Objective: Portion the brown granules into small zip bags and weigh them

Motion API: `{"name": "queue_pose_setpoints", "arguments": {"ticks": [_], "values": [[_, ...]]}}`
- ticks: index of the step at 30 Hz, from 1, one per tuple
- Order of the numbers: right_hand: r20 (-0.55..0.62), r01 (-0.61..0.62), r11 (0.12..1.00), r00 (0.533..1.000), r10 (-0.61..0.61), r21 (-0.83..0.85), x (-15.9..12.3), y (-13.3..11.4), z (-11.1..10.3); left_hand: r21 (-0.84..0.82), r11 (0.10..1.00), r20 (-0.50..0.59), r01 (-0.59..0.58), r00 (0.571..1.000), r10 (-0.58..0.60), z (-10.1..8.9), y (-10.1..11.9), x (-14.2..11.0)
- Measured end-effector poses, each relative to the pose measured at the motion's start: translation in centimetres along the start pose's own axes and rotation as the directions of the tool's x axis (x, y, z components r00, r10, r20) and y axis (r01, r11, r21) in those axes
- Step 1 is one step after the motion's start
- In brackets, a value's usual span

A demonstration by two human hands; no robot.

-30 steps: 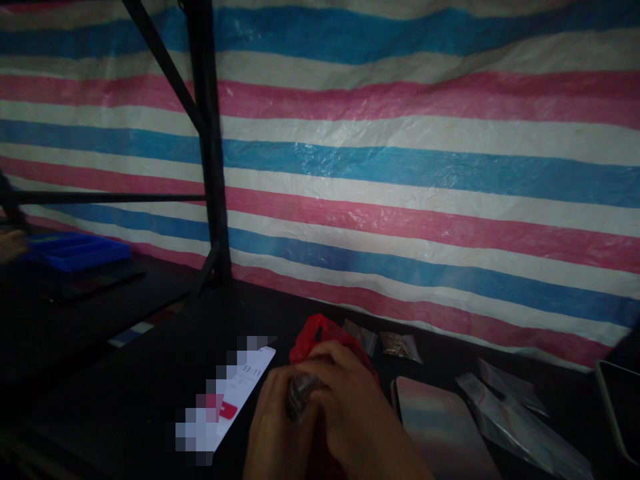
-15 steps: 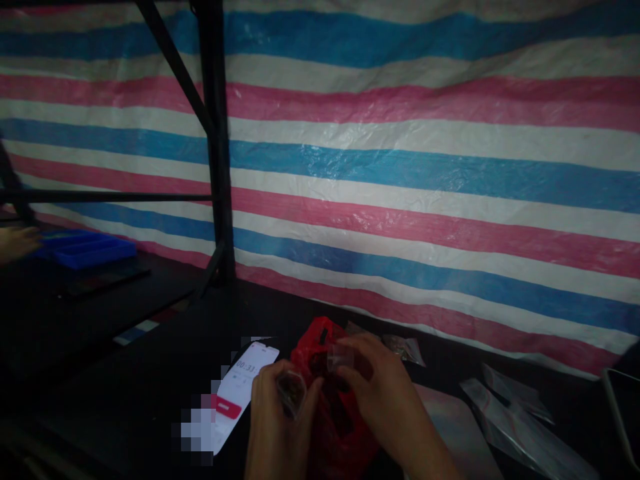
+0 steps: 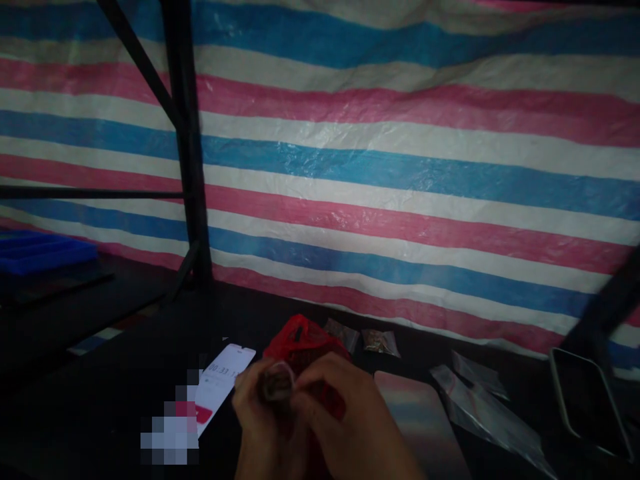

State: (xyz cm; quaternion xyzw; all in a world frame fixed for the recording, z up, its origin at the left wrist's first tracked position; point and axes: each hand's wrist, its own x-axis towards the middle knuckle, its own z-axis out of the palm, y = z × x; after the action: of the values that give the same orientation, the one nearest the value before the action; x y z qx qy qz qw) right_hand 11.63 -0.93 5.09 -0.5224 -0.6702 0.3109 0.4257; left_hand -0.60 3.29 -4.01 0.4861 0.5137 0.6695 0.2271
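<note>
Low in the middle of the view, my left hand [image 3: 260, 423] and my right hand [image 3: 350, 427] meet over a red plastic bag [image 3: 303, 343] on a dark table [image 3: 125, 373]. Between the fingertips of both hands is a small clear plastic pouch [image 3: 277, 383] with dark contents. Both hands are closed on it in a pinch. The red bag sits right behind and under the hands, partly hidden by them.
A lit phone [image 3: 220, 387] lies left of the hands. Two small filled pouches [image 3: 381, 341] lie behind the bag. A flat shiny plate [image 3: 417, 420], empty clear bags [image 3: 480, 407] and a dark tablet [image 3: 585, 400] sit to the right. A blue tray [image 3: 40, 250], black frame post [image 3: 187, 167] and striped tarp [image 3: 400, 167] stand behind.
Half a second ago my hands were apart, the right one at the red bag's mouth; now they have come together on the small pouch. The view shifted slightly right; the hand at far left is gone.
</note>
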Motion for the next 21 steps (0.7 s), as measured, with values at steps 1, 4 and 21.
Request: {"name": "queue_pose_setpoints", "arguments": {"ticks": [1, 4, 21], "values": [[-0.052, 0.015, 1.0, 0.999, -0.014, 0.007, -0.1, 0.4, -0.6, -0.031, 0.999, 0.024, -0.014, 1.0, 0.015, 0.3, 0.7, -0.9], [-0.179, 0.046, 0.999, 0.983, -0.043, 0.012, -0.8, 1.6, -3.0, -0.221, 0.974, 0.175, 0.042, 0.985, -0.003, 0.8, 2.5, -3.5], [-0.47, -0.015, 0.98, 0.876, 0.107, 0.196, -3.8, 8.3, -8.9, -0.167, 0.95, 0.645, 0.266, 0.758, -0.099, 8.8, 5.2, -6.2]]}}
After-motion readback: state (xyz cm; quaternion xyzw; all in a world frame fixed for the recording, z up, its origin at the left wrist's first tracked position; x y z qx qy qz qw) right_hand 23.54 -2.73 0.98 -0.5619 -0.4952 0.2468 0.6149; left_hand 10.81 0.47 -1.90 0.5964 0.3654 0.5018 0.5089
